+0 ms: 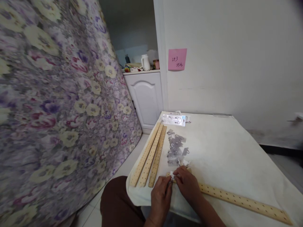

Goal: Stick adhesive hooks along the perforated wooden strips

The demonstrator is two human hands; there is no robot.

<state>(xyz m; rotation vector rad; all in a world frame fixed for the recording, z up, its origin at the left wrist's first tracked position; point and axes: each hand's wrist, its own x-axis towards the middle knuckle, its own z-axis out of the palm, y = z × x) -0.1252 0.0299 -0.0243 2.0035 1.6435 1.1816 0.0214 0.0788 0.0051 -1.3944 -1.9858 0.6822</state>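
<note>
My left hand (161,193) and my right hand (187,183) meet near the table's front edge. Their fingertips pinch a small white piece (172,174) between them; its exact kind is too small to make out. Beneath them lies a long pale wooden strip with rows of holes (243,199), stretching to the right corner; its left end is partly covered by my hands. Just beyond my fingers is a pile of clear hook pads with metal hooks (175,148). Some small white scraps (186,163) lie right behind my right hand.
Three similar perforated wooden strips (151,153) lie side by side along the table's left edge. At the back sits a clear plastic package (174,119) with hooks inside. A cream cloth (220,148) covers the table. Flowered curtain (71,110) hangs at left; a wall (213,78) stands behind.
</note>
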